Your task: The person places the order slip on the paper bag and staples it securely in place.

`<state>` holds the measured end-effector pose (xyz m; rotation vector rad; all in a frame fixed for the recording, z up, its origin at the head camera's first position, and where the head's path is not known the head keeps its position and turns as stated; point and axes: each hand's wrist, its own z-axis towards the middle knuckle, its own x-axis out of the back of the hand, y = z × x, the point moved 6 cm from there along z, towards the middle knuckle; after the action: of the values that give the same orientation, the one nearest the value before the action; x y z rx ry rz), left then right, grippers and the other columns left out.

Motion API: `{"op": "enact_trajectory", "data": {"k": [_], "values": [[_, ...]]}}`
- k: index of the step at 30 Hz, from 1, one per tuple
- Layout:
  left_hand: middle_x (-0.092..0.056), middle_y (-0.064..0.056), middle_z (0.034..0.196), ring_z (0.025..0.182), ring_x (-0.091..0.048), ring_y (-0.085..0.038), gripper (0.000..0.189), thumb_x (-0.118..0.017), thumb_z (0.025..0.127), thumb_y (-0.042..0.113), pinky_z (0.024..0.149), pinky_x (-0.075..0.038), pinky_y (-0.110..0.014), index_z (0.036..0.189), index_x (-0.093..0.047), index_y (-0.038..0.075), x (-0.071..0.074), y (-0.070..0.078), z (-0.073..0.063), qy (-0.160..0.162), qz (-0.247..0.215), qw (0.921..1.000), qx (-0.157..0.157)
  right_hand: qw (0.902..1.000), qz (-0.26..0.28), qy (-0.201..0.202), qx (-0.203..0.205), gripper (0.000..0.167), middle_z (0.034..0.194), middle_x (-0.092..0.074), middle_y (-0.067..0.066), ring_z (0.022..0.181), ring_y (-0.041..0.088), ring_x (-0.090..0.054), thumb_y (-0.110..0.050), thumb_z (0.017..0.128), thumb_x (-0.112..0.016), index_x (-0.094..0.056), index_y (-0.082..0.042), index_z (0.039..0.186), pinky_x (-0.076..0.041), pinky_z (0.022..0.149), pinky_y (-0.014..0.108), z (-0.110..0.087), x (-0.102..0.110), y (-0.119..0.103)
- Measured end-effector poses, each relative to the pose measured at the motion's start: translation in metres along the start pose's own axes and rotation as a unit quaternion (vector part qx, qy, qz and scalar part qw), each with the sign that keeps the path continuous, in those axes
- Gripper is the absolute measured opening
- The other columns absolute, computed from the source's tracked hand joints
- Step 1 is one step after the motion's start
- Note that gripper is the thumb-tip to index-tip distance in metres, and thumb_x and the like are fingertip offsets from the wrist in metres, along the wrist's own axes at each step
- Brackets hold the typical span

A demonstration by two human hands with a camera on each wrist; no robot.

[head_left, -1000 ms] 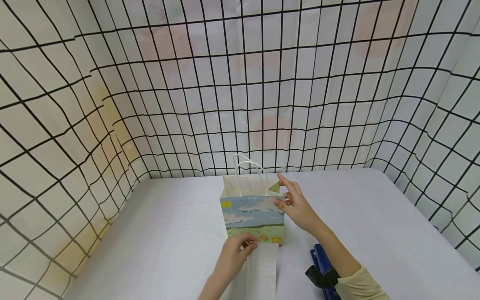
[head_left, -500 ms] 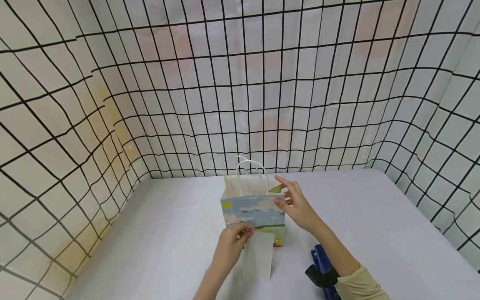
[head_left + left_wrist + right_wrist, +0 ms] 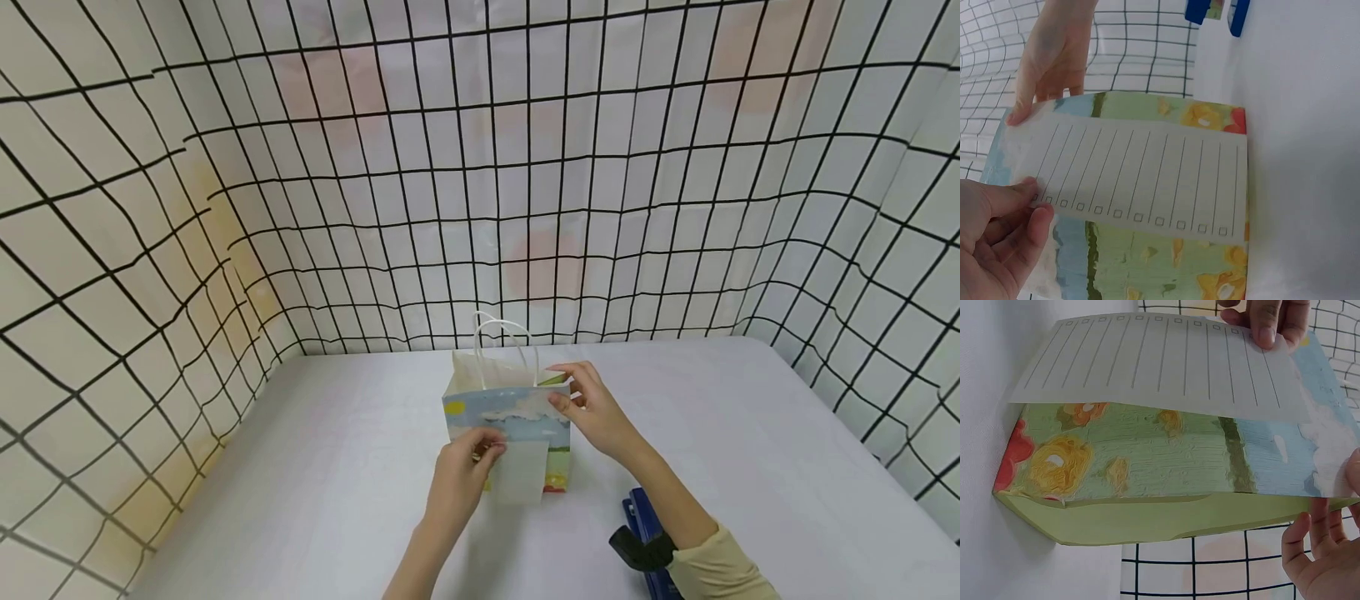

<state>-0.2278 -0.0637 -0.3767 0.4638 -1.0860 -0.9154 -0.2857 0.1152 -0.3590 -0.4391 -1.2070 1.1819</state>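
A small paper gift bag (image 3: pixel 517 408), printed with blue sky and a green flowered field, stands upright with white cord handles. My left hand (image 3: pixel 457 479) pinches a white checklist slip (image 3: pixel 520 475) by its upper left edge, holding it in front of the bag's lower face. Ruled lines with small checkboxes show on the slip (image 3: pixel 1141 169) in the left wrist view. At the bag's upper right corner, my right hand (image 3: pixel 596 412) grips the rim, thumb on the front and fingers at the side. The right wrist view shows the bag's green side panel (image 3: pixel 1147 522).
Under the right forearm lies a dark blue tool (image 3: pixel 643 512) resembling a stapler, partly hidden. A black wrist mount (image 3: pixel 641 550) sits on that arm. White cloth covers the table (image 3: pixel 322 467), and a black grid net (image 3: pixel 510 192) rises along the back and sides.
My left hand has raised the slip from the table in front of the bag up against its front. The right hand keeps its place at the rim, its forefinger now lower.
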Motion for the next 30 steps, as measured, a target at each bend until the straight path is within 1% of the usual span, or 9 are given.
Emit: {"op": "enact_trajectory", "data": {"k": [4,9,15,19,21,24,26,28,30], "values": [[-0.068,-0.002,0.079,0.067,-0.057,-0.007,0.005,-0.064,0.081,0.01,0.057,-0.046,-0.015,0.085,-0.066,0.007,0.0,0.002,0.001,0.017,-0.004,0.9998,-0.004,1.0,-0.007,0.002,0.003,0.031,0.111,-0.044,0.009,0.087,0.012,-0.04,-0.02,0.09,-0.055,-0.05,-0.006,0.118,-0.042,0.075,0.023,0.001,0.001,-0.001],[-0.063,0.0,0.081,0.068,-0.056,-0.008,0.004,-0.066,0.081,0.013,0.059,-0.046,-0.016,0.082,-0.066,0.008,0.001,0.004,0.003,0.049,-0.002,0.9986,-0.018,0.9998,-0.013,0.005,0.01,0.024,0.105,-0.048,0.007,0.082,0.011,-0.043,-0.019,0.089,-0.056,-0.053,-0.005,0.109,-0.043,0.071,0.022,0.002,0.003,-0.002],[-0.061,0.001,0.084,0.071,-0.058,-0.011,0.005,-0.067,0.079,0.012,0.061,-0.048,-0.017,0.081,-0.068,0.008,0.004,0.008,0.005,0.087,-0.001,0.9959,-0.027,0.9999,-0.004,0.005,0.013,0.015,0.087,-0.044,0.003,0.064,0.008,-0.037,-0.015,0.088,-0.058,-0.055,-0.006,0.1,-0.036,0.055,0.021,0.004,0.005,-0.006],[-0.061,0.001,0.083,0.072,-0.059,-0.011,0.005,-0.068,0.078,0.01,0.062,-0.049,-0.017,0.081,-0.069,0.006,0.006,0.012,0.006,0.105,0.011,0.9937,-0.04,0.9999,-0.005,0.005,0.009,0.014,0.082,-0.044,0.003,0.054,0.007,-0.033,-0.016,0.088,-0.058,-0.056,-0.007,0.098,-0.034,0.049,0.022,0.005,0.006,-0.008],[-0.062,0.0,0.082,0.071,-0.059,-0.011,0.005,-0.068,0.078,0.009,0.062,-0.049,-0.017,0.081,-0.069,0.005,0.007,0.014,0.006,0.114,0.019,0.992,-0.05,0.9999,-0.008,0.006,0.003,0.015,0.082,-0.045,0.002,0.051,0.007,-0.033,-0.019,0.088,-0.058,-0.056,-0.008,0.098,-0.033,0.047,0.022,0.005,0.007,-0.008],[-0.062,0.0,0.081,0.068,-0.058,-0.011,0.006,-0.068,0.077,0.008,0.061,-0.049,-0.017,0.081,-0.07,0.003,0.008,0.016,0.007,0.131,0.029,0.9884,-0.071,0.9998,-0.002,0.0,-0.017,0.016,0.068,-0.045,0.0,0.045,0.006,-0.031,-0.023,0.088,-0.059,-0.057,-0.01,0.098,-0.031,0.042,0.022,0.006,0.007,-0.007],[-0.062,-0.001,0.081,0.068,-0.058,-0.01,0.006,-0.068,0.077,0.008,0.061,-0.048,-0.017,0.081,-0.07,0.003,0.009,0.017,0.008,0.141,0.035,0.9859,-0.083,0.9992,0.011,-0.008,-0.037,0.017,0.058,-0.044,-0.002,0.041,0.006,-0.032,-0.026,0.088,-0.058,-0.056,-0.011,0.097,-0.03,0.041,0.022,0.006,0.006,-0.005],[-0.062,-0.001,0.081,0.067,-0.057,-0.01,0.007,-0.068,0.077,0.007,0.06,-0.048,-0.017,0.082,-0.07,0.003,0.009,0.018,0.008,0.148,0.037,0.9838,-0.094,0.9981,0.026,-0.018,-0.053,0.019,0.047,-0.041,-0.001,0.038,0.007,-0.035,-0.027,0.088,-0.058,-0.056,-0.01,0.096,-0.03,0.038,0.023,0.005,0.005,-0.003],[-0.062,-0.001,0.081,0.067,-0.057,-0.009,0.007,-0.068,0.077,0.007,0.06,-0.048,-0.017,0.083,-0.071,0.003,0.009,0.019,0.009,0.154,0.037,0.9821,-0.102,0.9971,0.041,-0.025,-0.059,0.021,0.046,-0.046,0.002,0.036,0.009,-0.04,-0.027,0.089,-0.057,-0.055,-0.008,0.097,-0.034,0.038,0.024,0.005,0.005,-0.003]]}}
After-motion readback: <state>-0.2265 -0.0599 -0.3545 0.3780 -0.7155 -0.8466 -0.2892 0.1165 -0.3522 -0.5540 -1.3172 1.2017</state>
